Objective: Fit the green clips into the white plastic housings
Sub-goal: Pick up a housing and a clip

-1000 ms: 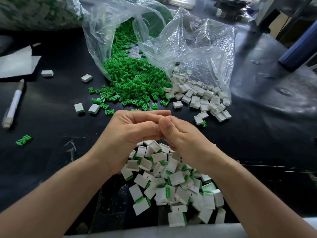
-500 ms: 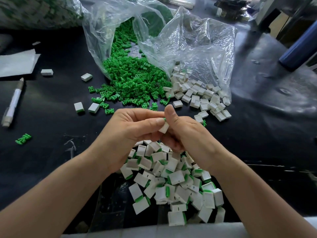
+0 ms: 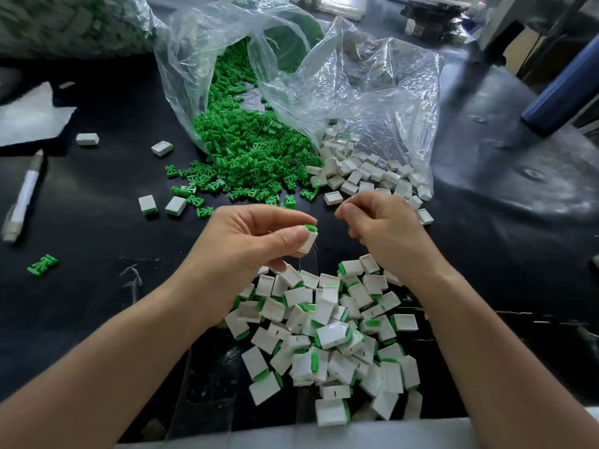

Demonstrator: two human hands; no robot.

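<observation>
A: What stays unclear to us here?
B: The clear plastic bag (image 3: 356,92) veils the far end of the loose green clips (image 3: 246,153), so we cannot see how deep that heap goes. A blurred sack (image 3: 71,24) top left is cut by the edge, as is a blue cylinder (image 3: 564,89) at right. Both our forearms run out of the bottom corners.
A: And the hands?
B: Our left hand (image 3: 246,241) pinches one white housing (image 3: 308,242) between thumb and forefinger, above the desk (image 3: 97,241), over the far edge of the pile of fitted housings (image 3: 330,335). A green clip (image 3: 310,227) shows at its top end; how deep it sits, we cannot tell.
A: The right hand?
B: Our right hand (image 3: 385,228) hangs just beside it, apart from the housing, fingers curled, palm turned away. Whether anything lies inside, we cannot tell. The empty housings (image 3: 363,176) lie just beyond it at the bag's mouth.
</observation>
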